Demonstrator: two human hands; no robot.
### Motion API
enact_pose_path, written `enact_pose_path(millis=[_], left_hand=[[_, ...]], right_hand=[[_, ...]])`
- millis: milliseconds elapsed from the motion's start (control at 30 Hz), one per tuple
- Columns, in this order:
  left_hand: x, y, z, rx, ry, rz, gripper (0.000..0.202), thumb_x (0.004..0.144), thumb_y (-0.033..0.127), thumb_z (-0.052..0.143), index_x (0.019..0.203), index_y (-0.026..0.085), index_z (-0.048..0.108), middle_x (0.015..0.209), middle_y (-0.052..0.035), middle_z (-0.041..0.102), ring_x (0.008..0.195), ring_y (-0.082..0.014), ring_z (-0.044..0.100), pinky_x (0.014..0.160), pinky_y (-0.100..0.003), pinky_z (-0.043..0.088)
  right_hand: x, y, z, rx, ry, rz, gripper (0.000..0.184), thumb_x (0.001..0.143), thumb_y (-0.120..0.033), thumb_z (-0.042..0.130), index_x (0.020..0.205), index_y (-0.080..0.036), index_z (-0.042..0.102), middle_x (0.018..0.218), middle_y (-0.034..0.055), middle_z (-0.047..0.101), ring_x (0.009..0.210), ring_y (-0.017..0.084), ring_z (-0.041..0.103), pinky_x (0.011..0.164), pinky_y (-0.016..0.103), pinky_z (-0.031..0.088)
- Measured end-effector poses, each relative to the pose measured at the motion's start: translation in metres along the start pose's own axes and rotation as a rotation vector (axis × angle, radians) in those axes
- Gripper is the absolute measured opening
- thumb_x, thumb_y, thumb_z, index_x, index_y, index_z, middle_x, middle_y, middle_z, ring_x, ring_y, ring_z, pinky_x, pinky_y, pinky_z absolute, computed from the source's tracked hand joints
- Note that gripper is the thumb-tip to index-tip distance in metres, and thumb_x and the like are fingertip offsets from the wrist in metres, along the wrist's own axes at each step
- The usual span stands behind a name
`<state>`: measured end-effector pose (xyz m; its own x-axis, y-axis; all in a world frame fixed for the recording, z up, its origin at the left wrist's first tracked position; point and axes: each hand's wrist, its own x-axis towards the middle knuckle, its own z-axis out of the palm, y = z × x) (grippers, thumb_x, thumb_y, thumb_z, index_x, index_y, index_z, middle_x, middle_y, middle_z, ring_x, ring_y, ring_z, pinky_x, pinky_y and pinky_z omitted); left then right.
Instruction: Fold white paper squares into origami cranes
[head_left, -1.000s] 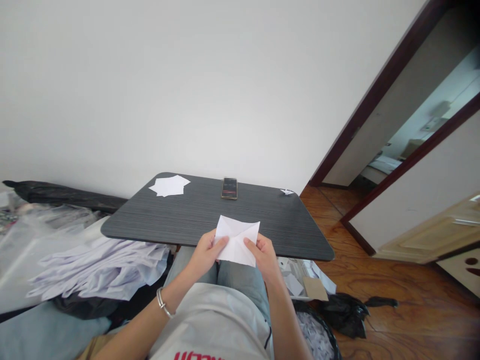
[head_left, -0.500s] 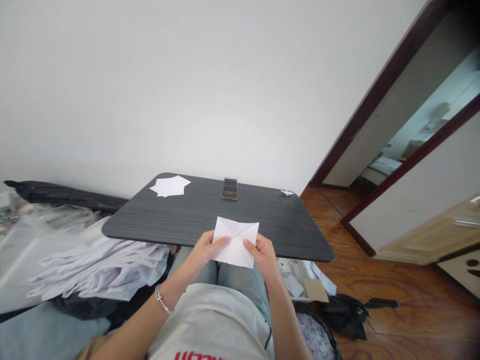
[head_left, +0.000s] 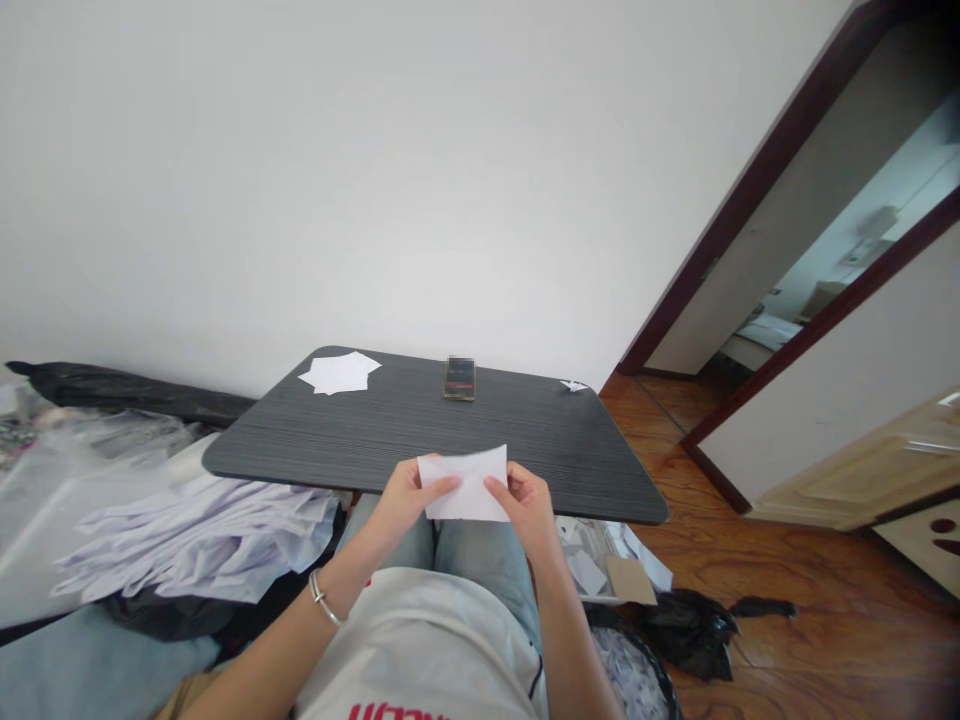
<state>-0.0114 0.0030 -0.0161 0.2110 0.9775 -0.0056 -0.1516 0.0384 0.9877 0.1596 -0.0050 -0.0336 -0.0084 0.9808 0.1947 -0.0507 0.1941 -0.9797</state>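
A white sheet of paper [head_left: 469,480] is held between my two hands, above my lap at the table's front edge. It looks bent across its width, with the upper edge curving. My left hand [head_left: 412,494] pinches its left side, thumb on the near face. On the right side, my right hand [head_left: 525,498] grips it the same way. The fingers behind the paper are partly hidden. Further back on the dark table [head_left: 360,435] lie several white paper sheets [head_left: 339,373], a phone-like dark rectangle [head_left: 460,379] and a small folded paper piece [head_left: 574,386].
A white wall [head_left: 450,180] rises behind the table. To the left is a heap of white cloth [head_left: 202,540]. Down on the right are a box of papers [head_left: 600,570], a bin of paper scraps [head_left: 634,670] and a black plastic bag [head_left: 694,625].
The paper has gone from a flat, creased square facing me to a shorter, bent shape. Both hands keep their hold and have shifted only slightly.
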Motion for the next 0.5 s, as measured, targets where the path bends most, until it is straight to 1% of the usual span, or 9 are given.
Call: enact_pose_path(millis=[33, 100, 167, 233, 300, 400, 433, 500], left_hand=[[0.001, 0.000, -0.001, 0.019, 0.010, 0.055, 0.018, 0.061, 0.026, 0.072, 0.071, 0.012, 0.068, 0.075, -0.0065, 0.070, 0.067, -0.0174, 0.061, 0.062, -0.025, 0.043], [0.003, -0.001, -0.004, 0.057, 0.033, 0.174, 0.010, 0.061, 0.022, 0.071, 0.064, 0.013, 0.067, 0.080, -0.0074, 0.070, 0.075, -0.0195, 0.062, 0.069, -0.027, 0.044], [0.004, -0.002, -0.007, 0.108, 0.061, 0.291, 0.007, 0.061, 0.021, 0.069, 0.060, 0.015, 0.066, 0.085, -0.0089, 0.070, 0.085, -0.0227, 0.061, 0.079, -0.031, 0.043], [0.003, -0.003, -0.009, 0.187, 0.077, 0.384, 0.007, 0.062, 0.021, 0.069, 0.059, 0.016, 0.065, 0.090, -0.0103, 0.070, 0.097, -0.0260, 0.058, 0.087, -0.036, 0.039], [0.002, -0.002, -0.010, 0.253, 0.074, 0.460, 0.009, 0.064, 0.024, 0.068, 0.058, 0.018, 0.065, 0.094, -0.0109, 0.070, 0.106, -0.0278, 0.052, 0.093, -0.039, 0.035], [0.000, -0.001, -0.009, 0.297, 0.036, 0.541, 0.017, 0.070, 0.029, 0.065, 0.056, 0.020, 0.066, 0.099, -0.0108, 0.069, 0.112, -0.0277, 0.048, 0.097, -0.041, 0.032], [0.000, 0.000, -0.008, 0.309, 0.016, 0.556, 0.020, 0.071, 0.031, 0.064, 0.054, 0.020, 0.066, 0.101, -0.0107, 0.069, 0.114, -0.0278, 0.047, 0.098, -0.041, 0.031], [-0.001, 0.001, -0.007, 0.343, -0.032, 0.565, 0.023, 0.071, 0.033, 0.064, 0.052, 0.020, 0.066, 0.105, -0.0102, 0.067, 0.118, -0.0284, 0.044, 0.099, -0.042, 0.029]], right_hand=[[0.002, 0.002, -0.001, -0.033, 0.038, -0.026, 0.020, 0.069, -0.035, 0.067, 0.067, -0.016, 0.064, 0.060, 0.0003, 0.061, 0.053, 0.013, 0.052, 0.049, 0.023, 0.043], [0.004, 0.006, -0.003, -0.075, 0.106, -0.081, 0.018, 0.067, -0.033, 0.068, 0.064, -0.016, 0.063, 0.057, -0.0015, 0.056, 0.051, 0.011, 0.048, 0.045, 0.020, 0.037], [0.006, 0.007, -0.003, -0.074, 0.172, -0.093, 0.016, 0.066, -0.032, 0.068, 0.069, -0.017, 0.064, 0.056, -0.0025, 0.054, 0.049, 0.010, 0.045, 0.043, 0.019, 0.034], [0.006, 0.006, -0.003, -0.003, 0.209, -0.060, 0.018, 0.070, -0.034, 0.064, 0.076, -0.017, 0.065, 0.056, -0.0029, 0.054, 0.047, 0.009, 0.045, 0.042, 0.019, 0.035], [0.004, 0.002, -0.002, 0.114, 0.179, 0.008, 0.024, 0.075, -0.038, 0.059, 0.084, -0.017, 0.064, 0.059, -0.0022, 0.056, 0.046, 0.009, 0.047, 0.042, 0.019, 0.037], [-0.001, -0.005, 0.001, 0.244, 0.061, 0.122, 0.035, 0.079, -0.045, 0.053, 0.100, -0.018, 0.061, 0.062, -0.0007, 0.060, 0.049, 0.011, 0.053, 0.044, 0.020, 0.040], [-0.002, -0.007, 0.002, 0.262, 0.036, 0.146, 0.037, 0.078, -0.045, 0.054, 0.102, -0.018, 0.061, 0.061, -0.0009, 0.060, 0.050, 0.012, 0.054, 0.045, 0.020, 0.041], [-0.004, -0.008, 0.003, 0.294, 0.012, 0.167, 0.037, 0.073, -0.042, 0.062, 0.102, -0.018, 0.061, 0.063, -0.0004, 0.063, 0.051, 0.012, 0.055, 0.046, 0.021, 0.042]])
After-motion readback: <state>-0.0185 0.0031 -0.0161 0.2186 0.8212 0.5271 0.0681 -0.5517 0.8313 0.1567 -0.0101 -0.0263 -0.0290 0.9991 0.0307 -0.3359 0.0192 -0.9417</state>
